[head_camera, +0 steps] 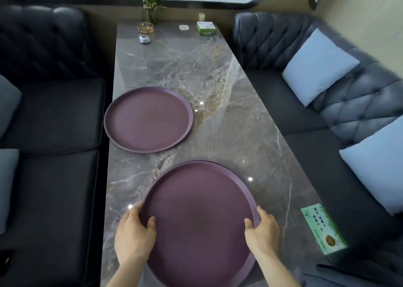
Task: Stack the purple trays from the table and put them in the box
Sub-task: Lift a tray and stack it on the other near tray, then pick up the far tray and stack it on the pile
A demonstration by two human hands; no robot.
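Observation:
A round purple tray (199,217) lies near me on the grey marble table (218,86). A second rim edge shows along its far side, so it may rest on another tray. My left hand (134,232) grips its left rim, thumb over the edge. On the right rim sits my right hand (262,231), holding it the same way. Another purple tray (148,119) lies flat farther away on the table's left side, slightly over the edge. No box for the trays is in view.
A green tissue box (322,229) sits at the table's near right edge. At the far end stand a potted plant in a glass (149,9), a small white device (144,39), a green box (205,27). Dark sofas with pale cushions (318,66) flank the table.

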